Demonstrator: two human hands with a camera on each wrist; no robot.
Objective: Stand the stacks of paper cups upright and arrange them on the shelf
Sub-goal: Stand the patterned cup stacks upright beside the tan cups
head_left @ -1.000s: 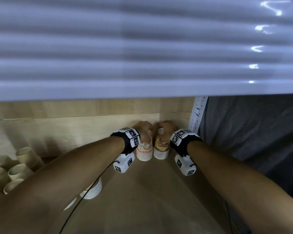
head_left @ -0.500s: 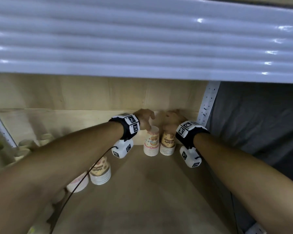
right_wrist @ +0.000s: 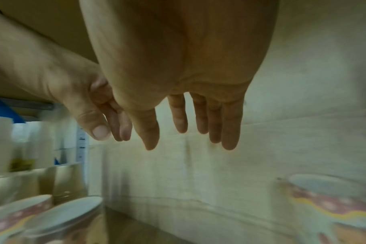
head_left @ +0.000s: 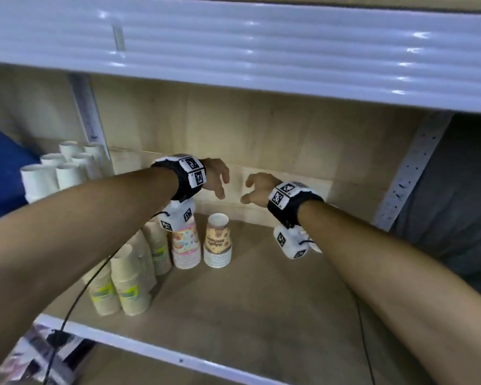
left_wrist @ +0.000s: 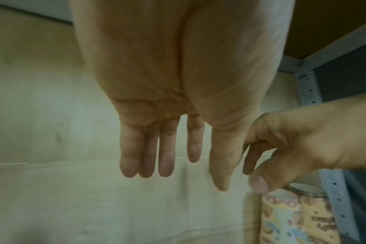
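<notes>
My left hand [head_left: 215,177] hangs above the shelf [head_left: 261,315] with its fingers [left_wrist: 166,158] straight and slack, holding nothing and touching nothing. My right hand [head_left: 257,188] hangs just beside it, fingers [right_wrist: 230,128] loose and spread, also empty. Below and between my hands, two printed stacks of paper cups stand upside down, touching: a brown-printed stack [head_left: 217,241] and a pastel-printed stack [head_left: 186,245]. Plain beige stacks [head_left: 128,284] stand to their left, nearer the shelf's front edge.

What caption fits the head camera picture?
Both open hands, left hand and right hand, above upright patterned cup stacks.
</notes>
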